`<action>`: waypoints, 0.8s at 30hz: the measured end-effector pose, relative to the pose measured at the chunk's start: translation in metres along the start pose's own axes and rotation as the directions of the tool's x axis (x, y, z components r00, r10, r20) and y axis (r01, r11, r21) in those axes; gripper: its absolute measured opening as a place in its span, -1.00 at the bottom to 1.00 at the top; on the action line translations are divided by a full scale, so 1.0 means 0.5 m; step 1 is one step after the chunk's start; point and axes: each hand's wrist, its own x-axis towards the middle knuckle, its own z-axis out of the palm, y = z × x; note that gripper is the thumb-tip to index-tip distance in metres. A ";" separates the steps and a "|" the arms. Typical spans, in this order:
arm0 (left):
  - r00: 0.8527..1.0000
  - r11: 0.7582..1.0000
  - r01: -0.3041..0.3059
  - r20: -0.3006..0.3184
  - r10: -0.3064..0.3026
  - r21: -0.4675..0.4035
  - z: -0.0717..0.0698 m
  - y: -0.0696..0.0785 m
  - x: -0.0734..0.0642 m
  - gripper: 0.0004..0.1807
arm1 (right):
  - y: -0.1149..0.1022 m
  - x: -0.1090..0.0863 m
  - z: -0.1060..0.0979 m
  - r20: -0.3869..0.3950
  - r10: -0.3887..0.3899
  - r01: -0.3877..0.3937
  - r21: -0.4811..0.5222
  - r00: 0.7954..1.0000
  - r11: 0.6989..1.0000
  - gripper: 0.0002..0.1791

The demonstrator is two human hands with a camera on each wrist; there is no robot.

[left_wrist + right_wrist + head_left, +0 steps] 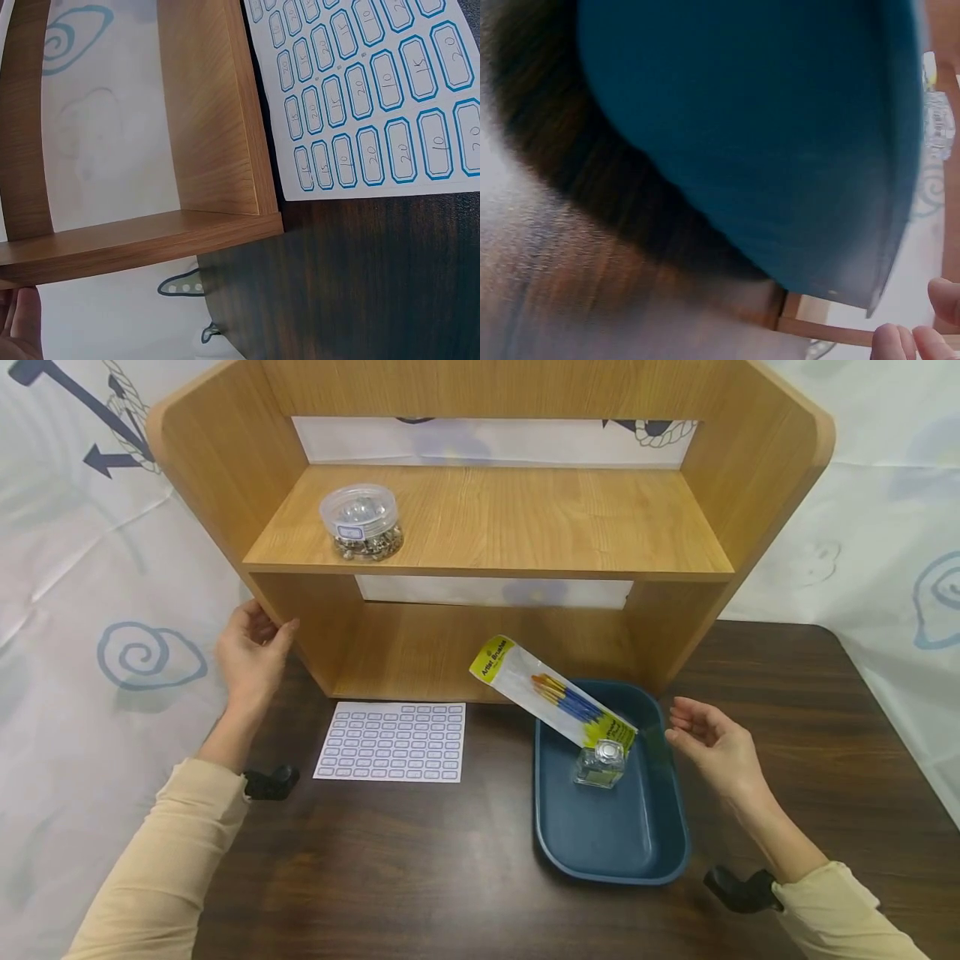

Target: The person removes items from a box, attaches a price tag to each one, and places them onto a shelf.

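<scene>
My left hand (253,656) touches the outer left side of a wooden shelf unit (487,572), its thumb near the front edge. In the left wrist view, part of that hand (21,322) shows at the panel's outer edge. My right hand (716,747) hovers just right of a blue plastic tray (615,852), apart from it, fingers loosely bent and holding nothing. Inside the tray is a small clear glass bottle with a silvery top (600,766). A packet of artist brushes (551,689) leans across the tray's back rim.
On the shelf's upper board stands a round clear tub (362,522) of small metallic pieces. A sheet of blue-bordered labels (392,742) lies on the dark wooden table (375,868) before the unit. Patterned white cloth (67,693) hangs around the table.
</scene>
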 end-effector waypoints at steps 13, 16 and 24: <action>0.995 0.953 0.089 -0.020 -0.099 -0.291 -0.024 -0.004 -0.054 -0.48 | 0.024 0.001 0.006 0.020 0.040 -0.041 0.030 0.999 0.999 -0.46; 0.994 0.935 0.097 -0.021 -0.110 -0.341 -0.028 -0.007 -0.088 -0.51 | 0.028 0.000 0.007 0.027 0.046 -0.047 0.024 0.999 0.999 -0.46; 0.986 0.943 0.070 0.164 -0.017 -0.325 0.010 0.020 -0.199 -0.59 | 0.034 0.005 0.009 0.032 0.043 -0.042 -0.019 0.999 0.999 -0.51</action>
